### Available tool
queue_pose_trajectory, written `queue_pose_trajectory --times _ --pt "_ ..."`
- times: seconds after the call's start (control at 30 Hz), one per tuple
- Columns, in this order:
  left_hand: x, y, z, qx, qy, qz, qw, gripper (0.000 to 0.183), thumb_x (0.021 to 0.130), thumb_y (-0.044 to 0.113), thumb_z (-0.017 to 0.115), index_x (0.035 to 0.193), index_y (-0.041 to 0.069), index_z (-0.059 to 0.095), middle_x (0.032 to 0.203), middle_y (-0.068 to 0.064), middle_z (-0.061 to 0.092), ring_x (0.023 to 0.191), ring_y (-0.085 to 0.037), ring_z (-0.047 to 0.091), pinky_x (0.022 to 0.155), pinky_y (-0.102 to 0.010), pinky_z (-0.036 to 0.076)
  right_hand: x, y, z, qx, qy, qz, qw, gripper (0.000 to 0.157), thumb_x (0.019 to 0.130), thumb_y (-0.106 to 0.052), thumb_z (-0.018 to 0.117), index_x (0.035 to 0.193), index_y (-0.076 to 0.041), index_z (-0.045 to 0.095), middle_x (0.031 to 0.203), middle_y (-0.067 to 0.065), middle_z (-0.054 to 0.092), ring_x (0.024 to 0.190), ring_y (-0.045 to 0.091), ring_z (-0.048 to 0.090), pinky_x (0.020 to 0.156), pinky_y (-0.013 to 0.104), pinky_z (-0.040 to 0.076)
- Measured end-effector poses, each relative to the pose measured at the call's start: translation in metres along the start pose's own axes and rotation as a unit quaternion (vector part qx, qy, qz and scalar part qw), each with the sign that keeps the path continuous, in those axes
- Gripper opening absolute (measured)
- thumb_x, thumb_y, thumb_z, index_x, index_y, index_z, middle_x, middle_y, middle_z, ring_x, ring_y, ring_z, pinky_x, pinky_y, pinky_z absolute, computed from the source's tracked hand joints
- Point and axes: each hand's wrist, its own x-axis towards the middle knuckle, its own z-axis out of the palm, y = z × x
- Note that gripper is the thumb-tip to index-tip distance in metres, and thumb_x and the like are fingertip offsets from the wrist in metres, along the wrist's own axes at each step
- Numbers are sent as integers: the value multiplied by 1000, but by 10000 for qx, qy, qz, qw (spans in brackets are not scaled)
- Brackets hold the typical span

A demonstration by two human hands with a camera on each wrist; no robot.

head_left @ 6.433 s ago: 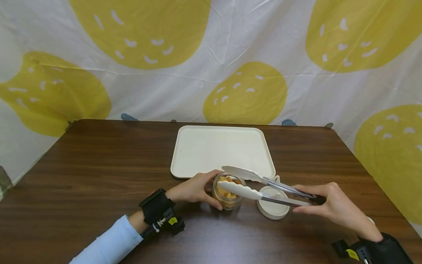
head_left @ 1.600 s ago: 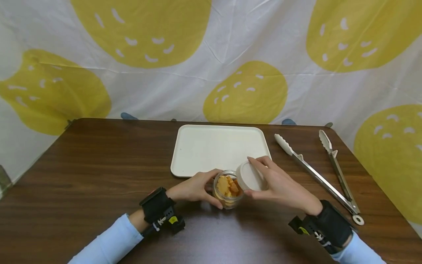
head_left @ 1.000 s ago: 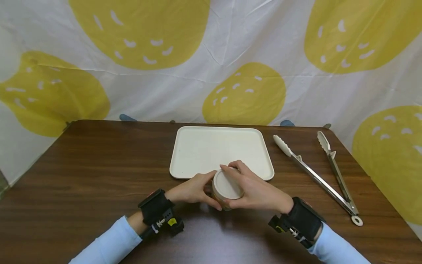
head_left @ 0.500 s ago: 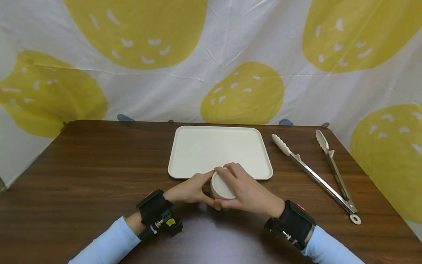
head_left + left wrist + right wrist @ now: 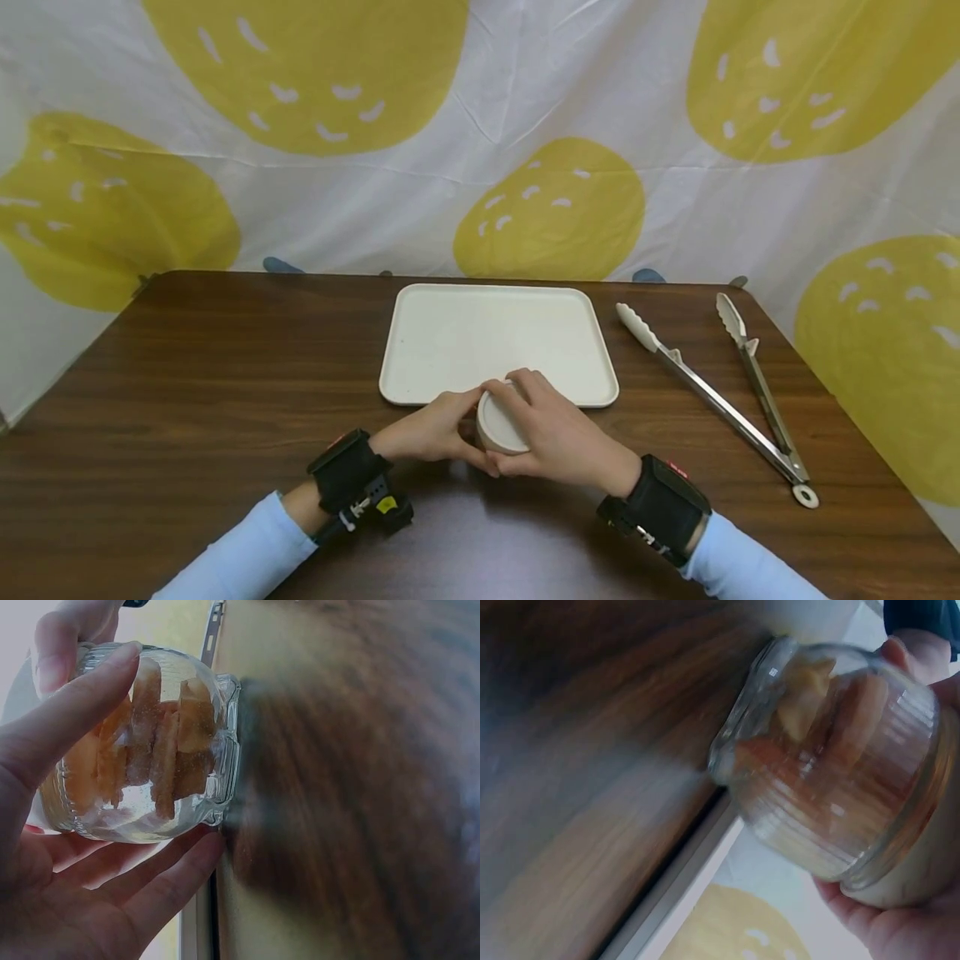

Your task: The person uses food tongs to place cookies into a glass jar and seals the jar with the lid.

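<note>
A clear glass jar of orange-yellow chunks stands upright on the dark table. My left hand curls around its side, thumb on one face and fingers on the other. Over the mouth of the jar sits a white round lid, which my right hand grips by its rim from above. In the right wrist view the lid meets the ribbed neck of the jar. The head view hides most of the glass behind lid and hands. How tightly the lid is seated, I cannot tell.
Just behind the jar lies a white rectangular tray with nothing on it. Metal tongs with white tips rest spread apart on the table at the right. A patterned cloth hangs beyond the far table edge.
My right hand has put the tongs down at the right, picked up the lid from beside the jar and placed it on the jar's mouth. The left hand has kept its hold.
</note>
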Motion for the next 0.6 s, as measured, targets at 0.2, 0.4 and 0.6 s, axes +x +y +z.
queue_pose_trajectory --times 0.2,0.4,0.6 --pt "0 0 1 36 43 -1 10000 84 65 27 77 133 9 32 120 -16 56 105 -21 52 87 -39 50 -1 -8 4 -383 257 222 9987 64 73 -45 62 120 -6 44 97 14 47 84 24 46 66 36 52" --pt "0 -2 2 -36 76 122 9999 83 65 26 78 133 8 33 119 -17 57 103 -20 53 86 -38 51 -1 -13 9 -670 563 419 9953 64 74 -45 62 119 -3 46 94 17 49 80 26 48 63 38 53" --pt "2 -1 1 58 129 172 9998 87 65 28 77 136 9 30 117 -16 57 103 -20 53 86 -38 51 0 -8 5 -397 482 320 9975 63 72 -43 63 119 -5 48 94 14 49 81 22 46 63 33 49"
